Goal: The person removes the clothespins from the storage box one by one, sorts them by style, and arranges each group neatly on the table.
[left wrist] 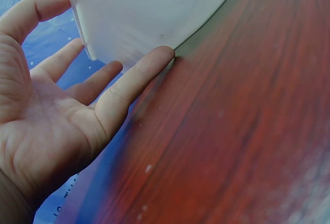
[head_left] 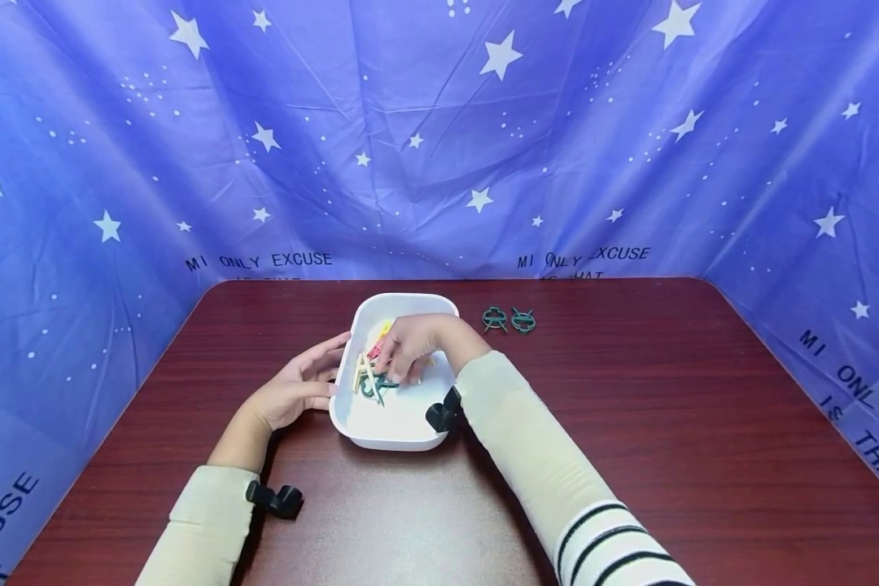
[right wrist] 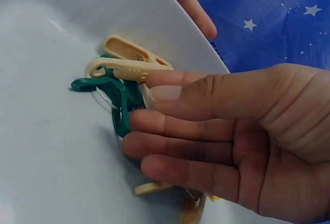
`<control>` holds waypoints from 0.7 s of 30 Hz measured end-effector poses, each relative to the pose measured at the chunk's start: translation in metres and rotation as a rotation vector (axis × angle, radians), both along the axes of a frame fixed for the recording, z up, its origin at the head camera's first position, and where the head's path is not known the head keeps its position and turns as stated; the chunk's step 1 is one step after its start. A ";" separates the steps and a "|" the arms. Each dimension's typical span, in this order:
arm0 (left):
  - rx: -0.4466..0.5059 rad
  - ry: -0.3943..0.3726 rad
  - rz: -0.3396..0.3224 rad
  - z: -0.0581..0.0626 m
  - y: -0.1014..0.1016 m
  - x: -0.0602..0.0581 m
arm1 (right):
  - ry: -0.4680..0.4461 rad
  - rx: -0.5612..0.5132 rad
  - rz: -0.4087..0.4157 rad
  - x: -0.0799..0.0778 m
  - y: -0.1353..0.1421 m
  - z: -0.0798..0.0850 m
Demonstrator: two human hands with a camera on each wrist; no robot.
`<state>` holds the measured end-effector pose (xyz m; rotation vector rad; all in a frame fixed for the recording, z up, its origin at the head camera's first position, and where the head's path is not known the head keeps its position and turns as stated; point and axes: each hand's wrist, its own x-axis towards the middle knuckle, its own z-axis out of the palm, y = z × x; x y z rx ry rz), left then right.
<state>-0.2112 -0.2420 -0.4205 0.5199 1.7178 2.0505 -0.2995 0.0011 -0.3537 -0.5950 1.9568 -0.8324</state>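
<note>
Head view forward-down, wrist views close, sharing tub (head_left: 403, 421)

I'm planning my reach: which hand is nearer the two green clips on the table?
Right hand: inside the white tub, left of the clips. The left hand is farther, at the tub's left side.

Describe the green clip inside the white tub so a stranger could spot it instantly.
On the dark red table, find the white tub that the left hand touches. Look inside it, near the right hand. The green clip lies among cream clips, whereas two other green clips lie outside the tub.
</note>
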 end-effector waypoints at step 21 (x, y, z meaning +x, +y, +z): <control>-0.001 0.007 -0.005 0.000 0.000 0.000 | -0.042 -0.086 0.019 0.001 -0.008 -0.018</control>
